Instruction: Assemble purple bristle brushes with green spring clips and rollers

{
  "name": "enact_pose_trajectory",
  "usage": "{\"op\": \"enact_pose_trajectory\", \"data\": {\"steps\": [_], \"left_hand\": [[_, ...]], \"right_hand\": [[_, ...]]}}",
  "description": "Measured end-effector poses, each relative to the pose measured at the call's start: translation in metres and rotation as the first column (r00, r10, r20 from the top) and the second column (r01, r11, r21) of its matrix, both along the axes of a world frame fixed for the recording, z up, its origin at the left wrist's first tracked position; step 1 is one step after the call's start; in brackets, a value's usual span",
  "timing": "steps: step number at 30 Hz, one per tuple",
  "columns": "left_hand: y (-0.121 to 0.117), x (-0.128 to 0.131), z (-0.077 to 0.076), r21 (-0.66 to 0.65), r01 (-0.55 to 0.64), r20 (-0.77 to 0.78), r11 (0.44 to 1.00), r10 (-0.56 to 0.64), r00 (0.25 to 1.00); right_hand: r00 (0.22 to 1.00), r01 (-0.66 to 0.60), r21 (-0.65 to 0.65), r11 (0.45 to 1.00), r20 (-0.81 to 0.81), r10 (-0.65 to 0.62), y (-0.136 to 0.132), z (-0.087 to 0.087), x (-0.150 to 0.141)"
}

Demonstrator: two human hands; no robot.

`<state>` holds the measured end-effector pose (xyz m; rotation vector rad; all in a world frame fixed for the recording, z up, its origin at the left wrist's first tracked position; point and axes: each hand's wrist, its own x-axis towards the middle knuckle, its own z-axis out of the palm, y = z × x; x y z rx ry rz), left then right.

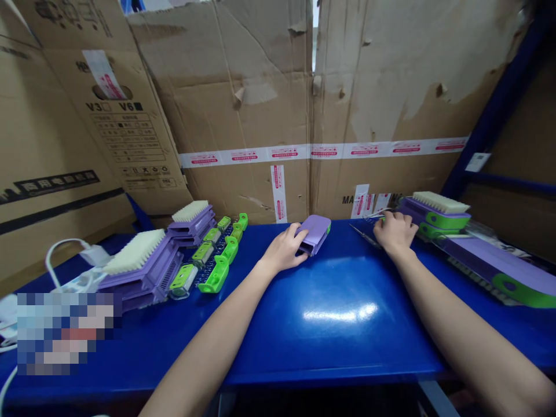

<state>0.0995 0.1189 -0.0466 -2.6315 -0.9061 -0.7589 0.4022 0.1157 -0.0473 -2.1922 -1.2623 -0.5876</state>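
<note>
My left hand (284, 249) grips the near left end of a purple plastic housing (316, 231) on the blue table, thumb low and fingers over its top. The housing has an open slotted side and a small green part at its right end. My right hand (396, 231) is farther right, near the back edge, fingers curled downward. A bit of green shows by its fingertips, but what they hold is hidden. A thin pointed metal tool (364, 234) lies just left of that hand. To its right are stacked purple-and-green brush heads (438, 215) with cream bristles.
On the left stand purple housings (143, 278) with cream bristle pads, beside rows of bright green clips (223, 263) and clear-and-green parts (185, 278). A white charger (94, 255) with cables lies far left. Cardboard (243, 104) walls the back; a long purple piece (499, 260) lies right.
</note>
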Motion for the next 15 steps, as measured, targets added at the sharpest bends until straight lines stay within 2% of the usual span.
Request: {"op": "enact_pose_trajectory", "data": {"steps": [4,10,12,15], "left_hand": [[0.0022,0.0013,-0.001,0.015,-0.063,-0.024,0.998,0.064,0.998],[-0.0001,0.0042,0.0021,0.13,-0.247,-0.082,0.96,0.258,0.963],[-0.0008,0.0046,0.0022,0.169,-0.266,-0.085,0.949,0.283,0.955],[-0.0012,0.0048,0.0013,0.205,-0.226,-0.098,0.952,0.25,0.963]], "right_hand": [[0.998,0.034,-0.079,0.996,-0.047,-0.038,0.0019,-0.0036,0.0052],[0.997,0.039,-0.116,0.992,-0.067,-0.047,0.0033,-0.0039,0.0076],[0.997,0.033,-0.103,0.994,-0.066,-0.04,0.0033,-0.0043,0.0081],[0.997,0.034,-0.074,0.997,-0.066,-0.039,0.0031,-0.0055,0.009]]}}
